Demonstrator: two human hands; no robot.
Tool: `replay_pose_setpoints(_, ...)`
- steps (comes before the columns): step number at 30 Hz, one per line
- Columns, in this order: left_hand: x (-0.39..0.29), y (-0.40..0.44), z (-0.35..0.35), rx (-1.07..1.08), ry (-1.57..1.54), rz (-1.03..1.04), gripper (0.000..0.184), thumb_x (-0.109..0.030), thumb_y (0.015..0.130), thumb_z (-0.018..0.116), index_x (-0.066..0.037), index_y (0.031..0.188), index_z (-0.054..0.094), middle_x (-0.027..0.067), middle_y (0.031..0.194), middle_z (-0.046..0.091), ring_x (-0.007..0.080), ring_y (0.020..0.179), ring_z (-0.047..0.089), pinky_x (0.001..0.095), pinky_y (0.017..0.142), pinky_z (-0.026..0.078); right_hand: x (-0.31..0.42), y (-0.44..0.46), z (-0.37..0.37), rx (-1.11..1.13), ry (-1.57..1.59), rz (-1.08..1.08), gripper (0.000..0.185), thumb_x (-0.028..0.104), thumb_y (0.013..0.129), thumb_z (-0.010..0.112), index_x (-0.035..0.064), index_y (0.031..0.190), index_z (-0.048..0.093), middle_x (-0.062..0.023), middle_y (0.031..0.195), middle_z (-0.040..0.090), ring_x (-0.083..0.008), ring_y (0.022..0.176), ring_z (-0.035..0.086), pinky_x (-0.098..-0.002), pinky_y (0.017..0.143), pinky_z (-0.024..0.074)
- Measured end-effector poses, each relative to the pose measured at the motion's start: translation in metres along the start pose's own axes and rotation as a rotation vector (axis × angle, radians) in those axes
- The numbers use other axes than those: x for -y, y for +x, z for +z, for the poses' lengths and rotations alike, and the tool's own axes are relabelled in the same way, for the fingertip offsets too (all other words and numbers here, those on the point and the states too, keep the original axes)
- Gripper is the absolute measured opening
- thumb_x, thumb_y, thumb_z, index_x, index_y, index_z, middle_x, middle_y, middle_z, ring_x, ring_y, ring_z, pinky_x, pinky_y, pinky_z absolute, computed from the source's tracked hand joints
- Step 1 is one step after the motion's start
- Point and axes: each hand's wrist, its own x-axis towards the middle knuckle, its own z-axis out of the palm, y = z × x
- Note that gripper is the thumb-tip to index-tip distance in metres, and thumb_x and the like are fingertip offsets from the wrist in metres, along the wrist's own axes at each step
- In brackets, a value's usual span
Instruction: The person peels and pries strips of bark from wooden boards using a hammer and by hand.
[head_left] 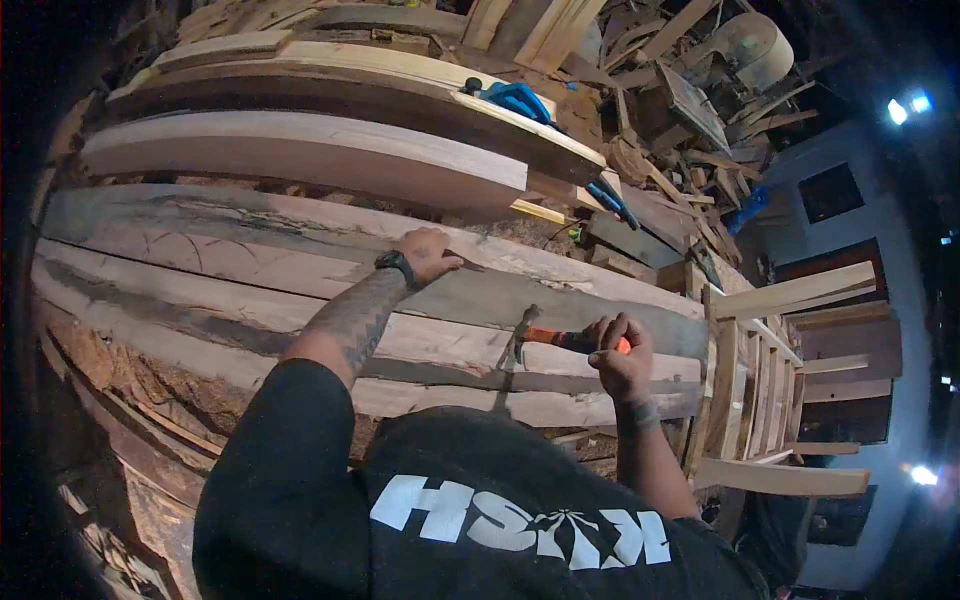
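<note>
My right hand (622,352) is wrapped round the orange and black handle of a hammer (540,337), whose metal head is at the left, above the planks. Up and to the left, my left hand (428,254) rests on a long rough plank (560,300). Its fingers are curled at a thin dark piece (464,260) at the plank's crack; whether they grip it is hard to make out. A dark watch is on the left wrist. More pale and grey planks (440,345) lie side by side under both hands.
Thick beams (300,150) lie beyond the planks, with a blue tool (520,100) on one. A wooden frame (750,380) with slats stands at the right. Scrap wood (690,110) is heaped at the back right. Sawdust (140,365) lies at the near left.
</note>
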Motion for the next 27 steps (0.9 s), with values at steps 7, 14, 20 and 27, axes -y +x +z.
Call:
replay_pose_setpoints(7,0.077,-0.031,-0.028,-0.382,-0.27,-0.483,0.058,-0.061,0.099,0.055,-0.005,0.098,0.068,0.0229,0.097,0.068,0.0416,0.096,0.066,0.0512,0.084,0.052,-0.002,-0.017,-0.025,-0.017,0.048,-0.03,0.031,-0.008,0.062,0.071,0.0086,0.071,0.046,-0.0046,0.071,0.053,-0.0184,0.072,0.048,-0.0374,0.079,0.0422)
replay_pose_setpoints(14,0.169,-0.138,-0.133,-0.129,-0.041,-0.602,0.05,-0.046,0.097,0.064,-0.005,0.124,0.07,0.0236,0.112,0.073,0.0405,0.105,0.07,0.0484,0.094,0.053,-0.012,-0.021,-0.049,0.061,0.078,-0.101,0.035,-0.005,0.061,0.074,0.0106,0.071,0.045,-0.003,0.07,0.052,-0.0187,0.072,0.048,-0.0367,0.082,0.0404)
replay_pose_setpoints(20,0.033,-0.12,-0.107,0.799,0.183,-0.272,0.045,-0.042,0.089,0.07,-0.005,0.113,0.077,0.0202,0.097,0.076,0.0324,0.096,0.071,0.0461,0.088,0.054,-0.017,-0.017,-0.067,0.128,0.141,-0.084,0.036,-0.004,0.063,0.078,0.0103,0.073,0.047,-0.0033,0.071,0.053,-0.0194,0.071,0.048,-0.0374,0.079,0.0415)
replay_pose_setpoints(27,-0.154,0.063,-0.164,0.328,-0.059,0.018,0.052,-0.033,0.095,0.072,-0.003,0.135,0.06,0.0196,0.127,0.068,0.0259,0.121,0.064,0.0422,0.092,0.055,-0.016,-0.014,-0.057,0.168,0.085,-0.05,0.032,0.0,0.077,0.08,0.0081,0.079,0.049,-0.0055,0.077,0.055,-0.0171,0.073,0.05,-0.0353,0.075,0.0436)
